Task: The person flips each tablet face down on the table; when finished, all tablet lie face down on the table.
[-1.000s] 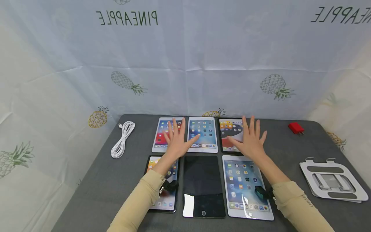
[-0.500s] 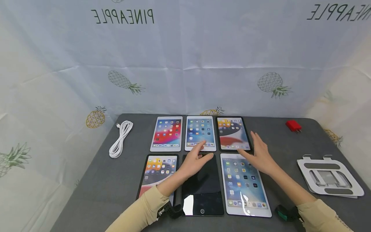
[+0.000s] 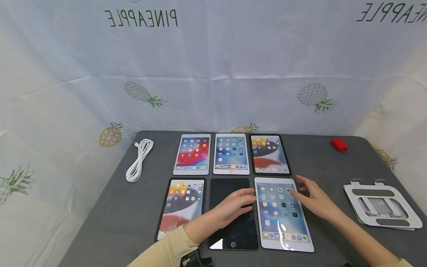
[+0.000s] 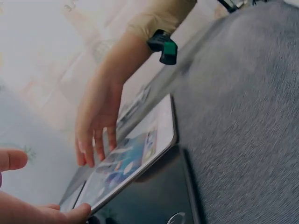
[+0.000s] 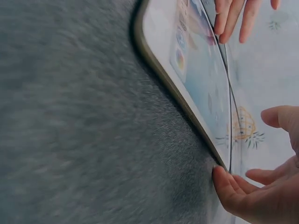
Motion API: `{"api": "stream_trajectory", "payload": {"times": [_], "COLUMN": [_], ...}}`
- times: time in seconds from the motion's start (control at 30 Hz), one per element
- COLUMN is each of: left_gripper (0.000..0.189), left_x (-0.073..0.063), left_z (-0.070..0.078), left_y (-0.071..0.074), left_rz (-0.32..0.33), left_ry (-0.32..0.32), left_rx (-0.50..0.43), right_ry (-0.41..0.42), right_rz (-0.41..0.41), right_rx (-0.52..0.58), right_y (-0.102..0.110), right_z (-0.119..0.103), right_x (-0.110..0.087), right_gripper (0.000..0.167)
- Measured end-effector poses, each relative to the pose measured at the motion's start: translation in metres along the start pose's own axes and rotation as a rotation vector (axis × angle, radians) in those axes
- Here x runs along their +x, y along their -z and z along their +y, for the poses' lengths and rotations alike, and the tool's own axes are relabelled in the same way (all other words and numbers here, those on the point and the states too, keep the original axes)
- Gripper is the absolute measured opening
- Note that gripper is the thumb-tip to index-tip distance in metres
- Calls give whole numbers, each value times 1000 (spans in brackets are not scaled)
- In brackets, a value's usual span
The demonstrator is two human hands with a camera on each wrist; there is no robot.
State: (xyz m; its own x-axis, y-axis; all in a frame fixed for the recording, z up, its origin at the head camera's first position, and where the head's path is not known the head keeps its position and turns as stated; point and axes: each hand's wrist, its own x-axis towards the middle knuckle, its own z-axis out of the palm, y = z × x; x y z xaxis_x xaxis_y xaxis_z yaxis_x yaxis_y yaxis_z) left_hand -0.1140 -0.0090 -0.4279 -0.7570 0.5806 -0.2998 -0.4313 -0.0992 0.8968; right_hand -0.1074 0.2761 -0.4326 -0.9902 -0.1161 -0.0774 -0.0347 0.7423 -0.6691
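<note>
Got left hand and right hand apart, fingers loose, either side of a white tablet lying flat at the near row's right end. Just touching its side edges, with left hand over a black tablet.

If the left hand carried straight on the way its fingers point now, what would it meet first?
Likely the front white tablet: in the head view the left hand points at its left edge. Whether they touch is hard to tell.
</note>
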Motion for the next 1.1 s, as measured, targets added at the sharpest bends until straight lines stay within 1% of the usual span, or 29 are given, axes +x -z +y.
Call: {"api": "stream_trajectory", "payload": {"times": [0.07,0.13,0.33,0.5,0.57,0.7,0.8,1.0,1.1], "left_gripper": [59,59,57,55,55,54,55,54,54], "left_x": [-2,-5,-10,-11,-11,-10,-9,-8,-8], "left_z": [-1,-1,0,0,-1,-2,-3,-2,-3], "left_y": [-2,-3,-6,-6,-5,-4,-4,-2,-1], "left_rz": [-13,-25,-53,-56,-57,-60,-75,-118,-128], "left_ry": [24,47,98,117,115,111,107,95,93], "left_rx": [-34,-58,-85,-97,-101,-106,-95,-45,-21], "right_ry": [-27,-61,-148,-224,-236,-246,-254,-278,-288], "right_rz": [-25,-60,-160,-229,-250,-272,-278,-278,-272], "right_rx": [8,41,200,288,314,361,393,422,435], "right_y": [1,3,7,10,11,13,14,15,14], "right_z": [1,3,6,3,3,3,4,5,7], "right_x": [-5,-9,-18,-21,-22,-21,-21,-18,-18], "right_gripper": [70,70,72,76,76,75,74,75,75]}}
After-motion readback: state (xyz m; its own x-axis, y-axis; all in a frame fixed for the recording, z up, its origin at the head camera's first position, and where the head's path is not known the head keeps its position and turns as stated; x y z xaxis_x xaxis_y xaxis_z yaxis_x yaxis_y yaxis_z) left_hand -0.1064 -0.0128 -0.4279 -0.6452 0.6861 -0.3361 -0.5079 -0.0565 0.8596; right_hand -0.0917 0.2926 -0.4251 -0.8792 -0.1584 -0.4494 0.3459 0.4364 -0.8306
